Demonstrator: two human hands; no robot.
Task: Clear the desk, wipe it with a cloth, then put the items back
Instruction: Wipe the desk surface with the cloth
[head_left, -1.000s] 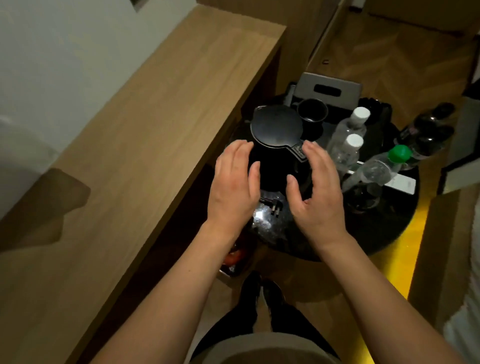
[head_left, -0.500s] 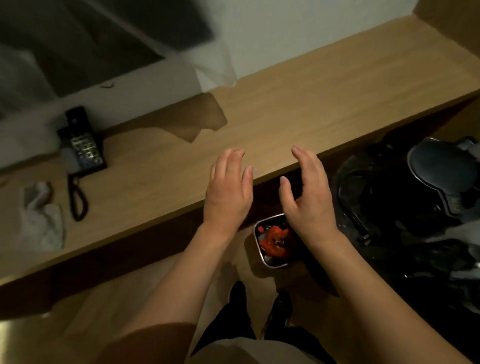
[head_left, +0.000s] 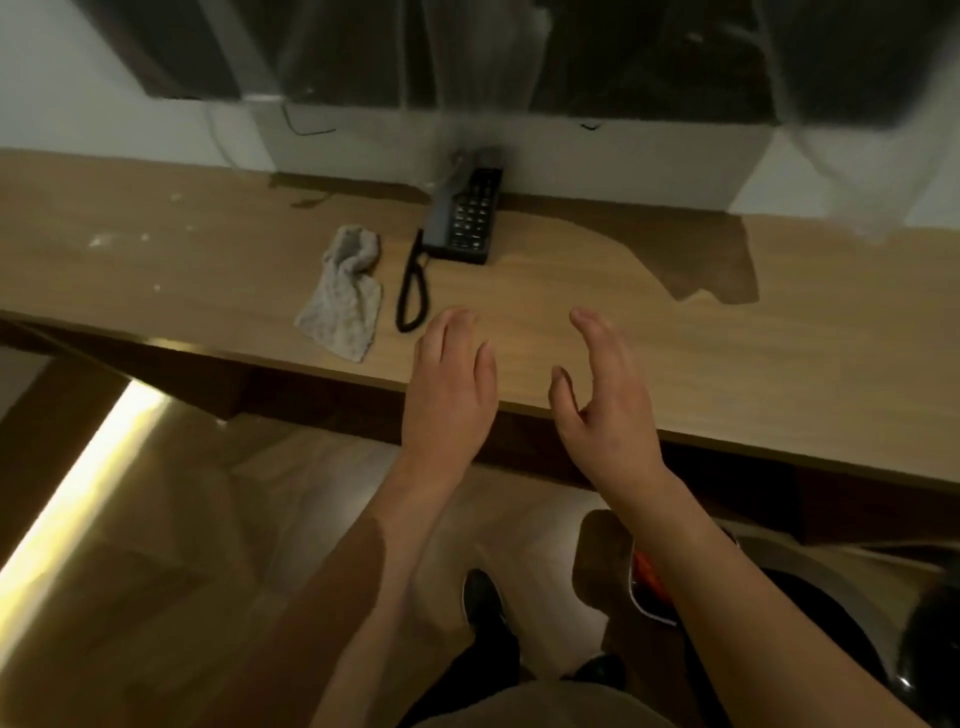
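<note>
Long light-wood laminate desk (head_left: 649, 332): smooth, faint crumbs at left end. Crumpled grey knitted cloth (head_left: 343, 296): near front edge, just beside black corded telephone (head_left: 465, 213) with coiled cord. Left hand (head_left: 449, 387), right hand (head_left: 605, 402): fingers spread, empty, above desk edge. Advice: lift telephone and cord clear before wiping.

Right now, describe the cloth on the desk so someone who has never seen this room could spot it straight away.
Start at the long wooden desk under the window. Near its middle, against the wall, sits a black phone with a curly cord. The cloth lies just left of that cord, near the front edge: a crumpled, pale grey rag, the only soft thing on the desk.
</note>
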